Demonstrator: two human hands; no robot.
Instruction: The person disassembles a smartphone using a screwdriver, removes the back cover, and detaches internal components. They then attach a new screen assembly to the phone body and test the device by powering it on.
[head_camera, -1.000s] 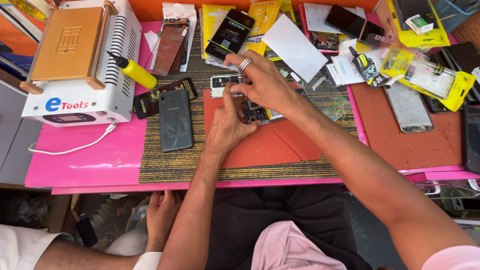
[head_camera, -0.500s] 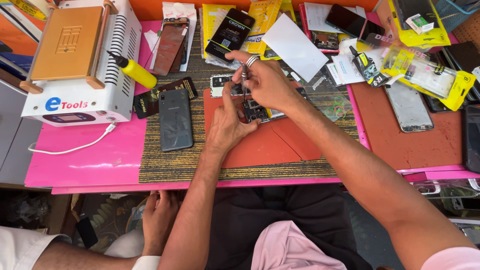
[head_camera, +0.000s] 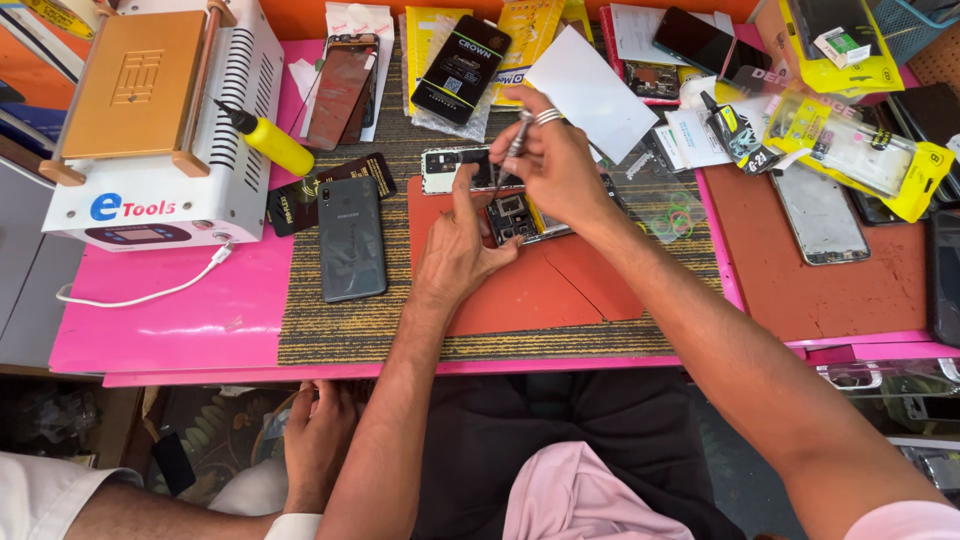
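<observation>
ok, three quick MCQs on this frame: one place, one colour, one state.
1. Where does the grey phone lie?
A. left of the hands, on the woven mat
B. on the white machine
C. on the person's lap

2. What colour is the small squeeze bottle?
A. blue
B. yellow
C. green

3. What state is the phone under the hands in?
A. sealed in a packet
B. back off, insides exposed
C. screen lit

A: it lies back up on the mat. B: yellow body, black tip. B: the left hand steadies it while the right hand holds a thin metal tool over the bare boards.
</observation>
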